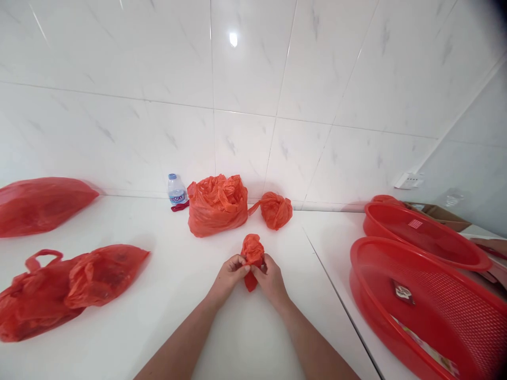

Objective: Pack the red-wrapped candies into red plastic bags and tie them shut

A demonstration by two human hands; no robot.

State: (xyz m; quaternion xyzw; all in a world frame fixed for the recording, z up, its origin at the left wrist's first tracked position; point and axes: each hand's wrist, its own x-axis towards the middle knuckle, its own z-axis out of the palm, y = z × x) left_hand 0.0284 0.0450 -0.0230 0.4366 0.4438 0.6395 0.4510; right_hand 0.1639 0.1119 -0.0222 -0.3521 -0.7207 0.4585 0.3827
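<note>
A small crumpled red plastic bag (252,248) is between my two hands, above the white table's middle. My left hand (229,274) pinches its left side with thumb and forefinger. From the right, my right hand (271,277) grips the same bag, its thumb close to the left one. A bunched top sticks up past my fingers and a pointed end hangs below them. What the bag contains, if anything, is hidden. Just beyond my hands stand a large bag stuffed with red plastic bags (217,208) and a smaller knotted red bag (276,211).
Filled red bags (106,277) lie at the left, another (43,206) behind them. A water bottle (176,190) stands by the tiled wall. Two red plastic baskets (358,264) occupy the right, the nearer holding small packets (403,292). A seam (336,287) crosses the tabletop.
</note>
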